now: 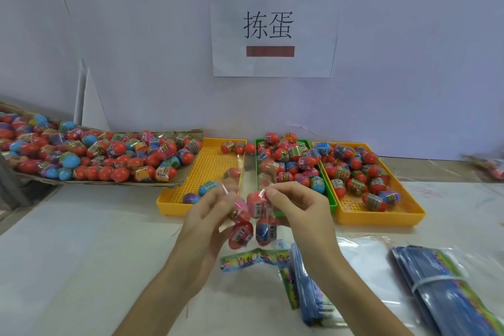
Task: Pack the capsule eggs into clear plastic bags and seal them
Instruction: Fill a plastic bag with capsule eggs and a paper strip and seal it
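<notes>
1. At the far left, a cardboard tray [174,184] lies on the bench [81,254], heaped with loose capsule eggs [117,155].
2. Right of it sits a yellow tray [207,169] holding only a few eggs.
3. The left hand [210,215] pinches the left edge of a clear plastic bag [249,215] held above the near bench; several eggs are already inside.
4. The right hand [297,207] pinches the bag's opposite edge near the top, fingers curled on the film.
5. This looks like the closing step: the mouth is held up between both hands, apparently not yet sealed. Next, the top edges need pressing together along their length.
6. Behind are a green tray [331,199] and another yellow tray [387,217], both full of eggs.
7. Near right lie printed header cards [253,258] and bundled card stacks [441,289].
</notes>
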A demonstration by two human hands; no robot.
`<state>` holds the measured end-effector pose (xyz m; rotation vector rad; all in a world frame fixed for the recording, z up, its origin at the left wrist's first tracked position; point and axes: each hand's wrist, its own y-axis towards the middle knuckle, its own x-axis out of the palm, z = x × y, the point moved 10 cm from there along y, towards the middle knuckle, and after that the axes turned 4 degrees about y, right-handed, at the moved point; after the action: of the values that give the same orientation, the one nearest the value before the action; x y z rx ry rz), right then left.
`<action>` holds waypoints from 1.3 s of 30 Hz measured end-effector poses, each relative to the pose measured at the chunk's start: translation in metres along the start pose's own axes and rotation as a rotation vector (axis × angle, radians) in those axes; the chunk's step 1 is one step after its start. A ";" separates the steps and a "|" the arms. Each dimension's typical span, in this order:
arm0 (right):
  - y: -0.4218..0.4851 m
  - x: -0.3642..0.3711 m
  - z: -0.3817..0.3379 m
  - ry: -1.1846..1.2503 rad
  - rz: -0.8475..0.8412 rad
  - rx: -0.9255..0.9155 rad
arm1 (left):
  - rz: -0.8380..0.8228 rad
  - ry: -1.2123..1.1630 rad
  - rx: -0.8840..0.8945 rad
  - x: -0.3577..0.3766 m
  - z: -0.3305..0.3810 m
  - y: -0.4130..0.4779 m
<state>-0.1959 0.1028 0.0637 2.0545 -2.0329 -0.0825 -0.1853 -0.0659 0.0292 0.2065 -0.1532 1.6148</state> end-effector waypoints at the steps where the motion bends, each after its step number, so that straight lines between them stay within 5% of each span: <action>1: 0.000 -0.001 0.000 0.000 0.005 0.000 | -0.016 0.022 0.005 0.001 0.000 -0.001; 22: 0.003 -0.007 0.011 -0.044 0.038 -0.010 | 0.155 0.037 0.068 -0.011 0.006 -0.005; 30: 0.003 -0.011 0.012 -0.103 0.087 -0.054 | 0.309 0.231 0.202 -0.022 0.014 -0.011; 39: 0.008 -0.023 0.004 -0.145 0.092 -0.081 | 0.042 0.016 0.074 0.001 0.005 -0.005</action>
<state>-0.2049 0.1249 0.0590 1.9556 -2.1671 -0.2995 -0.1800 -0.0656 0.0343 0.2487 -0.0855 1.6652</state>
